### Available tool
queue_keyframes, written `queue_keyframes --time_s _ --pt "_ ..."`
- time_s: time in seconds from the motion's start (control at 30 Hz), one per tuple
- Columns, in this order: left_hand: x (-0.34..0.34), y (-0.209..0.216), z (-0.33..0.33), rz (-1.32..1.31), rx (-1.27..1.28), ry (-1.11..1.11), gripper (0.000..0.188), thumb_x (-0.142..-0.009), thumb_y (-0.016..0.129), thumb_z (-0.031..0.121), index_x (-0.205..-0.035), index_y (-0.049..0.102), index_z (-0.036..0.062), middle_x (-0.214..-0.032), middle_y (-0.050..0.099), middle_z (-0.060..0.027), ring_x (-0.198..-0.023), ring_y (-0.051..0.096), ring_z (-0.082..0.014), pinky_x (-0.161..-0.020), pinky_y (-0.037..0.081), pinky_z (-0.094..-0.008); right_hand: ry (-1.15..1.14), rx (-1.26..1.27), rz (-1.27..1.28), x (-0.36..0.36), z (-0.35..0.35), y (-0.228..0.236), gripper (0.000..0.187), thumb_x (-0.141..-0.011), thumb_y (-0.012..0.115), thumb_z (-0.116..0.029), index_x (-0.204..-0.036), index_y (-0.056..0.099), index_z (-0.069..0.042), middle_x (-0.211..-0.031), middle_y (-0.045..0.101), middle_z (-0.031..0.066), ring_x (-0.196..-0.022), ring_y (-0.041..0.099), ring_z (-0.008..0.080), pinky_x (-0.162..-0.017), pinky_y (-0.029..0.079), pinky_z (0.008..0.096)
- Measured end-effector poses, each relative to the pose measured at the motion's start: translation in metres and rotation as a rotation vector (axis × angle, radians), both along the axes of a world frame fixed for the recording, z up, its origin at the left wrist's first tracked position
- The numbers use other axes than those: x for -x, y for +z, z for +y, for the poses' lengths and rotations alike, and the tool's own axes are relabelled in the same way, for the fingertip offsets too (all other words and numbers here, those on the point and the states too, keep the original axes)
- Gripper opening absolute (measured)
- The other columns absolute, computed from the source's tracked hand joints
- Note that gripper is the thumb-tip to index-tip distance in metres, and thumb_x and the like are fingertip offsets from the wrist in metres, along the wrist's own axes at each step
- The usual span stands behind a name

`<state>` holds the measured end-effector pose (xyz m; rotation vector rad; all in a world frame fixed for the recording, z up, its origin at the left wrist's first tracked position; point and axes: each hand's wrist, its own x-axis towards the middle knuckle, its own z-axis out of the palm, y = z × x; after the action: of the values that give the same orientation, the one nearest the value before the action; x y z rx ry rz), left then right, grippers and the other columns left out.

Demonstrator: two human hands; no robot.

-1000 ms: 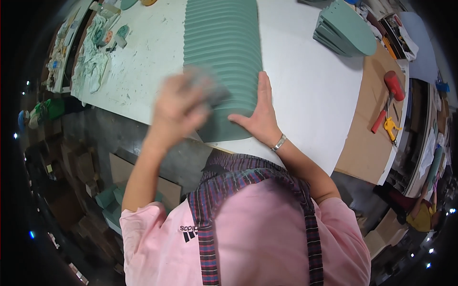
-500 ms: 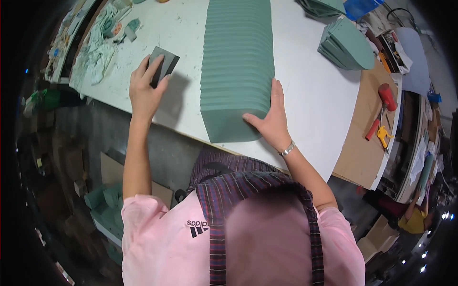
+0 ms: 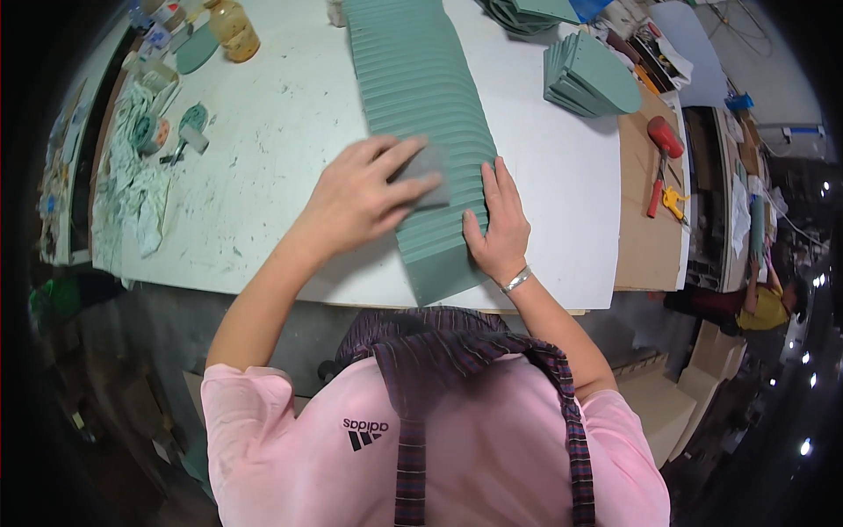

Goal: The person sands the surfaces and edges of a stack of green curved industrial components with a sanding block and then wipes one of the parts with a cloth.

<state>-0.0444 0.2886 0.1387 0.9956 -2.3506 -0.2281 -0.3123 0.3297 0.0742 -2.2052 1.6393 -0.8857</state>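
Note:
A long row of overlapping green pieces with rounded edges runs away from me across the white table. My left hand is closed around a flat grey block, which looks like a sanding sponge and is blurred by motion. The block lies over the left part of the row's near half. On the row's right edge, close to its near end, rests my right hand, its fingers stretched out and the thumb on top. That hand holds nothing.
At the back right stands a fanned stack of green pieces. A red mallet and a yellow tool lie on brown board. On the left are a glue jar, a brush and rags. A person in yellow is far right.
My left hand has brought the grey block from the bare table left of the row onto the green pieces. My right hand has stayed at the row's right edge. The view has shifted.

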Motion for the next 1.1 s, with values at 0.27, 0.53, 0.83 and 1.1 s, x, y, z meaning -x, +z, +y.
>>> queue_keyframes --time_s 0.27,0.53,0.83,1.1 --pt "0.035 0.002 -0.064 -0.028 0.085 -0.181 0.056 -0.071 0.079 0.019 -0.125 0.07 0.0246 -0.134 0.06 -0.0159 -0.113 0.059 -0.0378 -0.096 0.051 -0.0467 -0.024 -0.002 0.009 0.002 0.001 0.002 0.072 -0.077 0.066 -0.018 -0.146 0.051 -0.004 -0.154 0.045 0.0248 -0.136 0.052 0.0412 -0.103 0.052 0.0451" --pt "0.008 -0.007 -0.172 -0.202 0.181 0.391 0.042 -0.08 0.078 0.026 -0.121 0.074 0.0233 -0.126 0.066 -0.0191 -0.103 0.063 -0.0381 -0.094 0.053 -0.0468 -0.033 -0.024 -0.014 0.003 -0.006 0.009 0.073 -0.075 0.068 -0.017 -0.145 0.052 -0.004 -0.153 0.047 0.0254 -0.136 0.051 0.0429 -0.105 0.05 0.0455" --pt "-0.048 -0.011 -0.262 -0.297 0.31 0.629 0.042 -0.083 0.075 0.029 -0.124 0.071 0.0212 -0.106 0.069 -0.0138 -0.092 0.063 -0.0375 -0.079 0.053 -0.047 0.034 -0.077 0.003 -0.001 -0.006 0.018 0.072 -0.081 0.061 -0.021 -0.147 0.047 0.002 -0.154 0.042 0.0305 -0.138 0.047 0.0479 -0.108 0.047 0.0471" --pt "-0.052 -0.02 -0.308 -0.331 0.189 0.636 0.042 -0.087 0.071 0.033 -0.128 0.069 0.026 -0.115 0.07 -0.0127 -0.104 0.064 -0.0362 -0.086 0.05 -0.0512 0.049 -0.118 0.015 0.003 -0.006 0.021 0.081 -0.072 0.073 -0.02 -0.147 0.048 -0.001 -0.156 0.04 0.0262 -0.143 0.042 0.0433 -0.111 0.044 0.0486"
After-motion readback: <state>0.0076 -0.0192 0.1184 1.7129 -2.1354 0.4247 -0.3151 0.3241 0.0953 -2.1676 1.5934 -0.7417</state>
